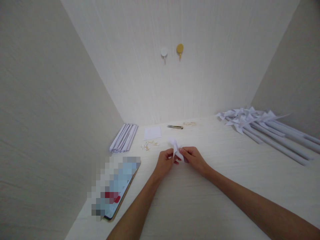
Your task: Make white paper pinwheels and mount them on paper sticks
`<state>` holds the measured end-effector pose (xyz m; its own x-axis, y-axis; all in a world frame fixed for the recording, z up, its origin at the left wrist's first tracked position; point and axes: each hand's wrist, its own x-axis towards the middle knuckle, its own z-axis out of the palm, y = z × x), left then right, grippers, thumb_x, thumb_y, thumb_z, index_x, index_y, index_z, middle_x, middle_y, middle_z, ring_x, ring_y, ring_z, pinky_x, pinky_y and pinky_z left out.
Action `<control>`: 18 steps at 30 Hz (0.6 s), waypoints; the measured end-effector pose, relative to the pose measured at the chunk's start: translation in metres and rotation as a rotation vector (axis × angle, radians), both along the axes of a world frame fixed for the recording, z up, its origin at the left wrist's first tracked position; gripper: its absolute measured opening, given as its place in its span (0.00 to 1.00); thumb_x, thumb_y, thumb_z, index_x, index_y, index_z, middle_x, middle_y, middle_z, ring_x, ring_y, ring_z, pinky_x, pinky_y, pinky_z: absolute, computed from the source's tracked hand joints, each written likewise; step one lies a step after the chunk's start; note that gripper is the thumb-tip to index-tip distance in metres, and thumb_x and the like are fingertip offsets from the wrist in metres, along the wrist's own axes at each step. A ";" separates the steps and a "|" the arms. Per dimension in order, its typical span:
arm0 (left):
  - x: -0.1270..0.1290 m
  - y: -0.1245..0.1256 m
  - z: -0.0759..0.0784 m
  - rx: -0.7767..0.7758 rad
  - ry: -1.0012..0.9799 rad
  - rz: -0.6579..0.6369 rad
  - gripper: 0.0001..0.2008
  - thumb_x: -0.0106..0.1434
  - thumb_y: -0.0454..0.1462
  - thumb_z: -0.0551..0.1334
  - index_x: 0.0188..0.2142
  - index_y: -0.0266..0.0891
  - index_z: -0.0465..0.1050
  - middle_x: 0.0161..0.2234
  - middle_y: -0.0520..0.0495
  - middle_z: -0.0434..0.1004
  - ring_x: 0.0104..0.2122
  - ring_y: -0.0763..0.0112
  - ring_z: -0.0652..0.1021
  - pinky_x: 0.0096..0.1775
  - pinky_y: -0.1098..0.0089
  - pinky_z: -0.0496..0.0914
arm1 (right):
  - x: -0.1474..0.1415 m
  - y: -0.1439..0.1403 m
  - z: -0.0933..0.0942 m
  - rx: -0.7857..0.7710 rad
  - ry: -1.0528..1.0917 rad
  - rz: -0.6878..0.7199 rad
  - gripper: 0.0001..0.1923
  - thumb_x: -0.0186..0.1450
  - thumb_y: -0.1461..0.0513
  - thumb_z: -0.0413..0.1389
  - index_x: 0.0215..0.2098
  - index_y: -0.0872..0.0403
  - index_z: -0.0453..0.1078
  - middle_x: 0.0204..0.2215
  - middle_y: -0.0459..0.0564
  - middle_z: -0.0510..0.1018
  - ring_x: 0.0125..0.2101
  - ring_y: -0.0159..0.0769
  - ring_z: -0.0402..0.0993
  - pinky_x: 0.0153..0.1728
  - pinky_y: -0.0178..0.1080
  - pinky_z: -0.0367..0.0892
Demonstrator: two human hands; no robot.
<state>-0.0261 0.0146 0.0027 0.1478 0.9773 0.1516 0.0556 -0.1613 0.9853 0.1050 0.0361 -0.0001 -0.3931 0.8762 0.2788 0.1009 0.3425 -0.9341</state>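
Note:
Between my two hands, over the middle of the table, is a white paper pinwheel (176, 149) with its blades bent and folded. My left hand (164, 164) is closed on its left side, some fingertips showing behind the paper. On the other side, my right hand (195, 160) pinches the paper between thumb and fingers. Just behind the hands lie small pale stick-like pieces (149, 145), too small to name surely. A square white paper sheet (152, 133) and thread snips (175, 127) rest farther back.
At the left lie several rolled white paper sticks (124, 138), with a phone (120, 190) nearer me. Several paper pinwheels on sticks (250, 120) are heaped at the right. More small pieces (189, 123) lie near the back wall, which bears a white hook (164, 52) and yellow hook (180, 49).

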 end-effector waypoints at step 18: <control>0.002 -0.001 -0.001 0.037 -0.013 0.266 0.05 0.46 0.33 0.60 0.25 0.35 0.73 0.24 0.49 0.73 0.25 0.73 0.72 0.22 0.75 0.69 | 0.000 0.005 -0.003 -0.032 -0.072 -0.061 0.19 0.54 0.54 0.45 0.12 0.54 0.48 0.11 0.40 0.48 0.15 0.24 0.44 0.15 0.31 0.42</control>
